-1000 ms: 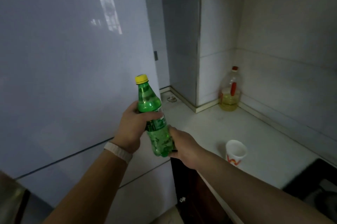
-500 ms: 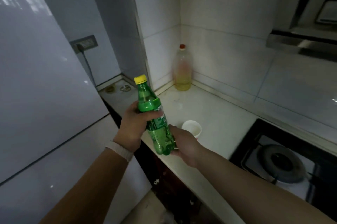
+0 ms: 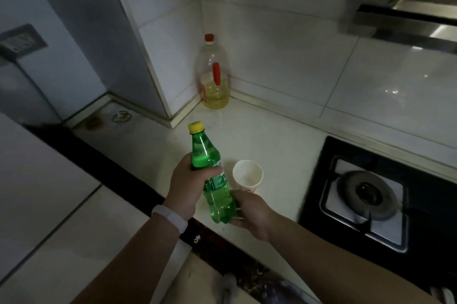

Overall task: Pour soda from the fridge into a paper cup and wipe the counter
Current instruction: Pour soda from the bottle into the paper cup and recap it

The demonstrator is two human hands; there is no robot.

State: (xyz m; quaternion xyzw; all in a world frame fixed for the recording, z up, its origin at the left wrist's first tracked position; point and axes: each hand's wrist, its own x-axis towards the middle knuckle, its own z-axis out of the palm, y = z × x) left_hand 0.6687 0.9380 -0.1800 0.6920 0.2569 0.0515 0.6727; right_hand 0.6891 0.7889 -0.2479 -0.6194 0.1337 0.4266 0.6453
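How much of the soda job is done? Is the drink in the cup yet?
Not yet. Done: the soda bottle is out, above the counter. In hand: the left hand grips its middle, the right hand holds its base; the yellow cap is on. Left: uncapping, pouring into the paper cup, which looks empty, then wiping.

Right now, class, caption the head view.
Left hand and right hand hold a capped soda bottle beside a paper cup.
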